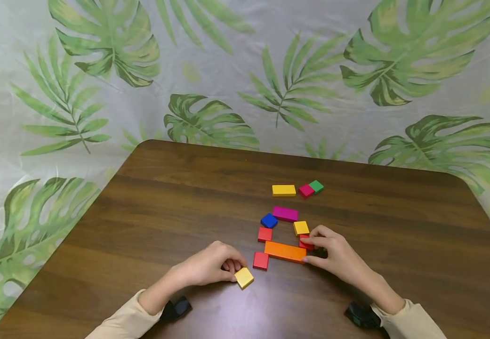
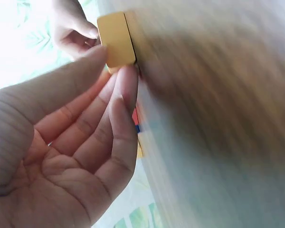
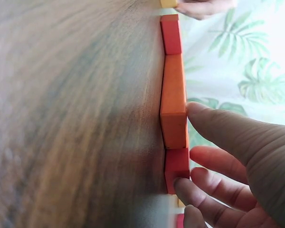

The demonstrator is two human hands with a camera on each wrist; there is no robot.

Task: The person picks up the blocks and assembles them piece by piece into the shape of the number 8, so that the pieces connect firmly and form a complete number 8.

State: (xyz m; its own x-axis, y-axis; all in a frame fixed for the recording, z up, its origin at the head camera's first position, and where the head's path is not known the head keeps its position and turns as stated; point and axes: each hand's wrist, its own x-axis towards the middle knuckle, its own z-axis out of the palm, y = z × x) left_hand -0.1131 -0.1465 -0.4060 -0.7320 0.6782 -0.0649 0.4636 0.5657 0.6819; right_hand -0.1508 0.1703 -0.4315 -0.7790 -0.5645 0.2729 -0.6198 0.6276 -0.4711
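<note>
My left hand (image 1: 212,263) pinches a square yellow block (image 1: 244,278) between thumb and fingers, low over the brown table. In the left wrist view the yellow block (image 2: 116,40) shows its broad face. My right hand (image 1: 333,254) touches a small red block (image 1: 306,242) with its fingertips, its thumb at the right end of the long orange block (image 1: 285,252). In the right wrist view the red block (image 3: 176,164) sits against the orange block (image 3: 173,95). Another red block (image 1: 261,260) lies at the orange block's left end, near the held yellow one.
Beyond the orange block lie red (image 1: 264,234), blue (image 1: 269,221), magenta (image 1: 285,213) and yellow (image 1: 301,228) blocks in a rough ring. Farther back are a long yellow block (image 1: 284,190), a crimson block (image 1: 306,190) and a green block (image 1: 316,187). A leaf-print cloth (image 1: 211,75) hangs behind the table (image 1: 164,202).
</note>
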